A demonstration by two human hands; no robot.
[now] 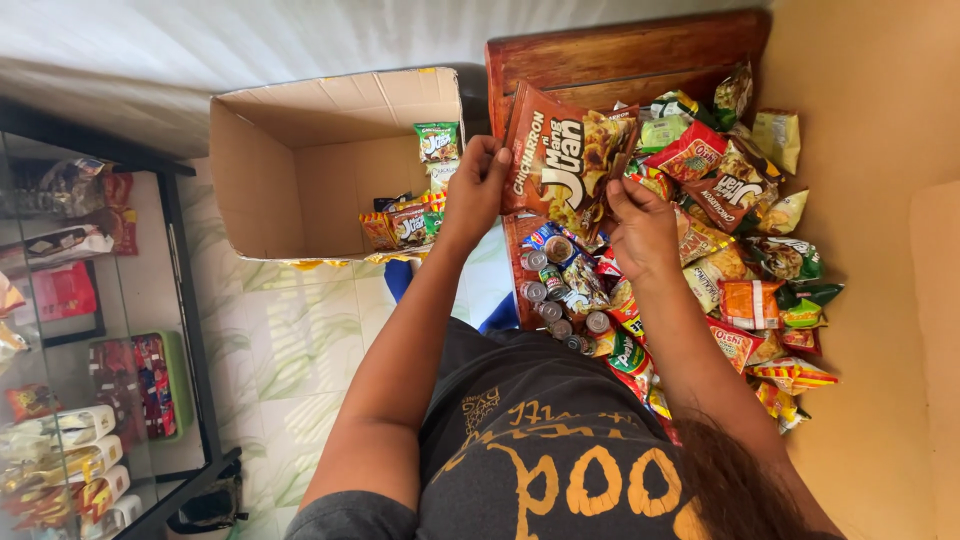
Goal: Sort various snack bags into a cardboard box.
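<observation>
Both hands hold up one large brown-red snack bag (562, 160) over a wooden bench. My left hand (476, 190) grips its left edge, and my right hand (640, 228) pinches its lower right corner. Under the bag, the bench (610, 60) is heaped with many small snack packets (745, 260) in red, green, yellow and orange. Several small tins (545, 290) lie at the heap's near-left side. To the left stands an open cardboard box (300, 150) with a few snack packets (410, 220) in its right end.
A glass display cabinet (90, 330) with packaged goods on its shelves stands at the far left. Pale tiled floor (290, 350) lies between the cabinet and my lap. A tan wall (880, 200) bounds the bench on the right.
</observation>
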